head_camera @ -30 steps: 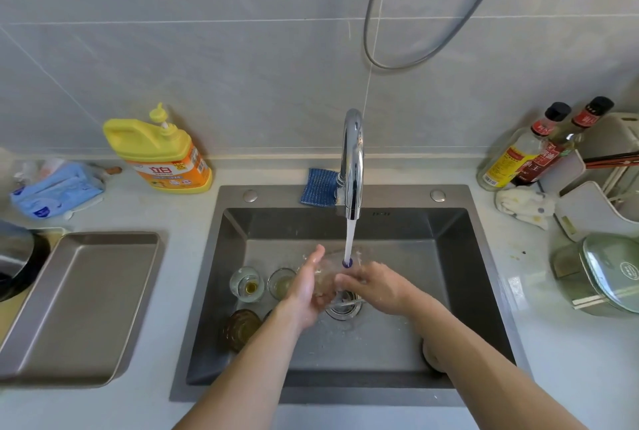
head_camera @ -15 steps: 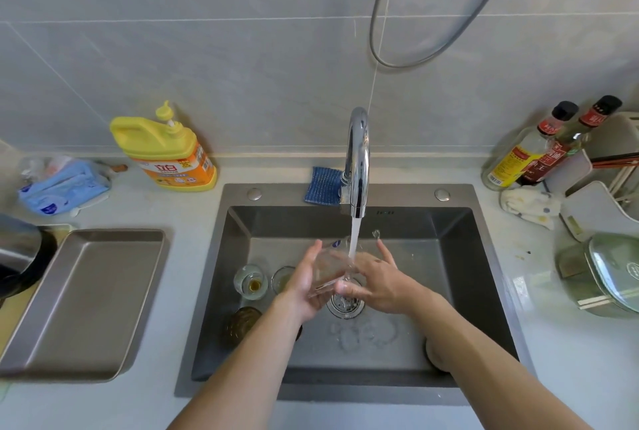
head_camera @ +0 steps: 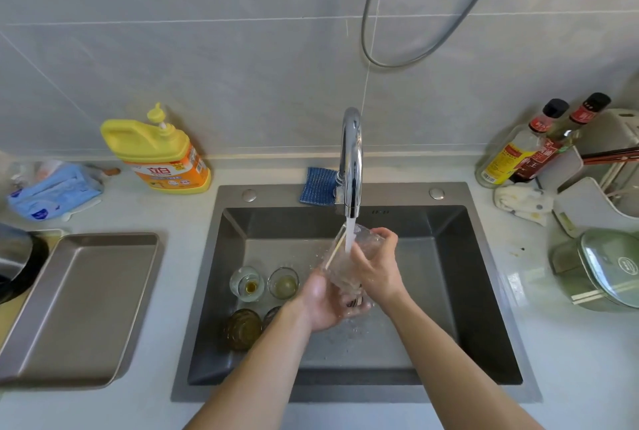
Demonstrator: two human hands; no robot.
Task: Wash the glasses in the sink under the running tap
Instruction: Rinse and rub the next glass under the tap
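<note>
**Q:** Location of the item being washed?

**A:** The clear glass (head_camera: 358,258) is held tilted above the middle of the sink (head_camera: 449,257). Its upper end sits under the tap (head_camera: 352,160) at the back edge, where the water stream (head_camera: 350,234) meets it.

**Q:** State of the fingers?

**A:** Left hand (head_camera: 328,301): curled round the lower end. Right hand (head_camera: 375,270): fingers (head_camera: 384,234) wrapped round the upper wall. Both grip the clear glass.

**Q:** Other items?

**A:** A small glass (head_camera: 247,284), a second small glass (head_camera: 283,282) and an amber glass (head_camera: 242,329) stand near the sink's left wall.

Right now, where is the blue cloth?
Head view: the blue cloth lies on the back rim of the sink, just left of the tap.
</note>
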